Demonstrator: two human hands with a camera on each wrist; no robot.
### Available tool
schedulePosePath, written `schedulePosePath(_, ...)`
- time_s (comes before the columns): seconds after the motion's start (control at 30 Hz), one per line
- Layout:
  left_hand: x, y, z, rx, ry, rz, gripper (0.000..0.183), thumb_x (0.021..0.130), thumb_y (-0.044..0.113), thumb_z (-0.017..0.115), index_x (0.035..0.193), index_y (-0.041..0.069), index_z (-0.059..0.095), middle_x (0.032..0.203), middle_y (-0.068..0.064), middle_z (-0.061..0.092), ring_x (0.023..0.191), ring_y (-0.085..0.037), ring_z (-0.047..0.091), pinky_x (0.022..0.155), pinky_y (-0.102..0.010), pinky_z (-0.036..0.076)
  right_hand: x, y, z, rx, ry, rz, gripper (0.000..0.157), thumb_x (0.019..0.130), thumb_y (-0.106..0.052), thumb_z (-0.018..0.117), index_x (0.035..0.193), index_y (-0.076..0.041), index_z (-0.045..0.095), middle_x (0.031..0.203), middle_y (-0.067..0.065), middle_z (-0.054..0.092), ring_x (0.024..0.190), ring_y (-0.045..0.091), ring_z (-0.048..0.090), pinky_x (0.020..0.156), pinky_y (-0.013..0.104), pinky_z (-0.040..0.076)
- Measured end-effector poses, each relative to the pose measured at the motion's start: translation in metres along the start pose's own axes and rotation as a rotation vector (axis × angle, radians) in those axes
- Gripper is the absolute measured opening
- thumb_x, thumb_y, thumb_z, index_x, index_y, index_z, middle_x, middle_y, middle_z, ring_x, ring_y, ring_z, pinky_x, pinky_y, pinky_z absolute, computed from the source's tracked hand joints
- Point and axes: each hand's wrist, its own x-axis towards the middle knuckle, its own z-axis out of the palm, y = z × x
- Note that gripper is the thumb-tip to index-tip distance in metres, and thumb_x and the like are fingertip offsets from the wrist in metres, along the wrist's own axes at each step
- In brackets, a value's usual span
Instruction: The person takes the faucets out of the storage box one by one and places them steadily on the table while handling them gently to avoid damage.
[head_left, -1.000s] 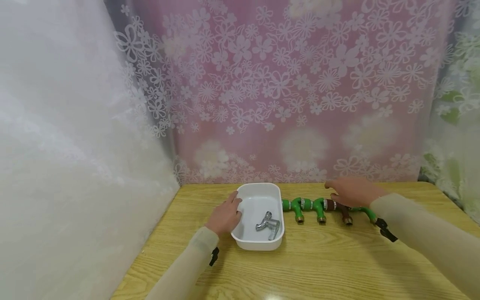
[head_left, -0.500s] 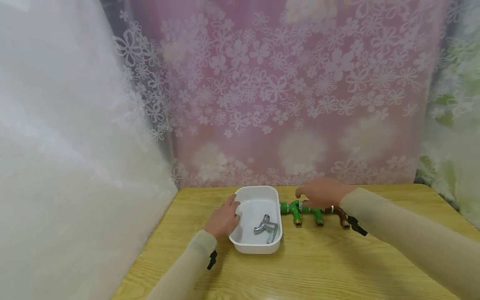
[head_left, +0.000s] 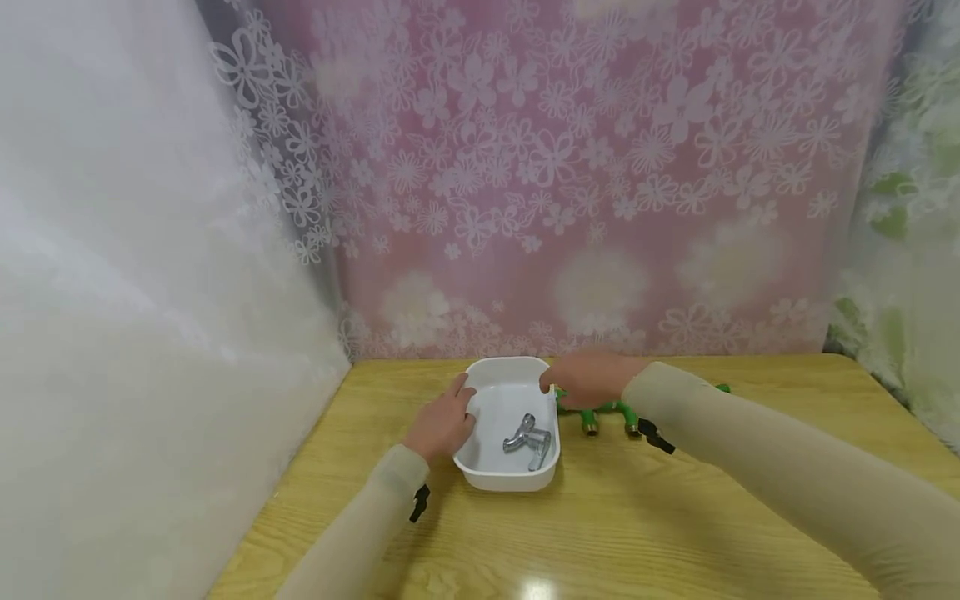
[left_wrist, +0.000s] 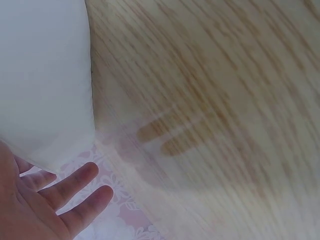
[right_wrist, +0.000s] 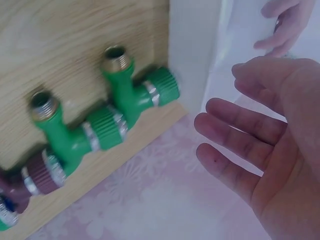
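A white plastic basin (head_left: 504,482) stands on the wooden table, with a chrome tap (head_left: 529,437) lying inside it. My left hand (head_left: 441,425) is at the basin's left rim; in the left wrist view its fingers (left_wrist: 75,185) are spread and fairly straight beside the outer wall. Over the basin's right rim hovers my right hand (head_left: 592,379), fingers loosely bent and nothing in them. A row of joined green and dark red pipe fittings (right_wrist: 105,127) with threaded brass outlets lies just right of the basin, partly covered by my right hand and sleeve in the head view.
The table (head_left: 675,517) runs to a pink flowered curtain (head_left: 487,208) along its back edge. A white sheet (head_left: 150,333) hangs on the left. On the right hangs a green-patterned cloth (head_left: 900,217).
My right hand has swept left, from above the right part of the pipe fittings to the basin's right rim. My left hand has stayed at the left rim.
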Motion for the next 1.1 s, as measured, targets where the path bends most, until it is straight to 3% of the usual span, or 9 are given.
schedulePosePath(0.1, 0.002, 0.0, -0.004, -0.001, -0.001, -0.009, 0.047, 0.103, 0.026, 0.048, 0.147, 0.009, 0.049, 0.167, -0.008, 0.023, 0.132, -0.03, 0.056, 0.098, -0.047, 0.053, 0.012, -0.008, -0.002, -0.012, -0.025, -0.001, 0.03, 0.097, -0.024, 0.066, 0.127, -0.019, 0.069, 0.122, 0.003, 0.07, 0.091, 0.012, 0.066, 0.076, 0.035, 0.055)
schedulePosePath(0.27, 0.004, 0.0, -0.005, 0.005, -0.009, -0.017, 0.047, 0.104, 0.027, 0.046, 0.148, 0.011, 0.049, 0.167, -0.007, 0.023, 0.132, -0.031, 0.056, 0.098, -0.048, 0.053, 0.031, -0.017, -0.001, -0.021, -0.082, 0.01, 0.031, 0.096, -0.027, 0.068, 0.127, -0.022, 0.069, 0.125, 0.001, 0.069, 0.096, 0.012, 0.066, 0.085, 0.037, 0.055)
schedulePosePath(0.43, 0.005, -0.001, -0.002, 0.004, -0.014, -0.019, 0.047, 0.104, 0.027, 0.046, 0.148, 0.011, 0.048, 0.167, -0.008, 0.023, 0.131, -0.032, 0.056, 0.097, -0.048, 0.054, 0.043, -0.028, -0.001, -0.01, -0.101, -0.012, 0.029, 0.095, -0.024, 0.07, 0.124, -0.021, 0.07, 0.125, 0.002, 0.069, 0.091, 0.01, 0.064, 0.084, 0.035, 0.055)
schedulePosePath(0.87, 0.002, -0.002, -0.002, 0.023, -0.017, -0.006, 0.047, 0.104, 0.027, 0.045, 0.147, 0.01, 0.048, 0.167, -0.009, 0.023, 0.132, -0.03, 0.056, 0.097, -0.046, 0.054, 0.077, -0.041, 0.0, -0.033, -0.222, 0.027, 0.023, 0.089, -0.019, 0.073, 0.112, -0.019, 0.073, 0.108, -0.005, 0.068, 0.084, 0.011, 0.061, 0.076, 0.032, 0.053)
schedulePosePath(1.1, 0.002, -0.003, -0.002, 0.014, -0.019, -0.013, 0.047, 0.104, 0.028, 0.048, 0.148, 0.01, 0.048, 0.167, -0.007, 0.022, 0.133, -0.029, 0.055, 0.099, -0.047, 0.053, 0.087, -0.044, 0.003, -0.033, -0.244, 0.069, 0.025, 0.086, -0.018, 0.075, 0.111, -0.017, 0.072, 0.1, -0.008, 0.067, 0.086, 0.01, 0.06, 0.079, 0.031, 0.054)
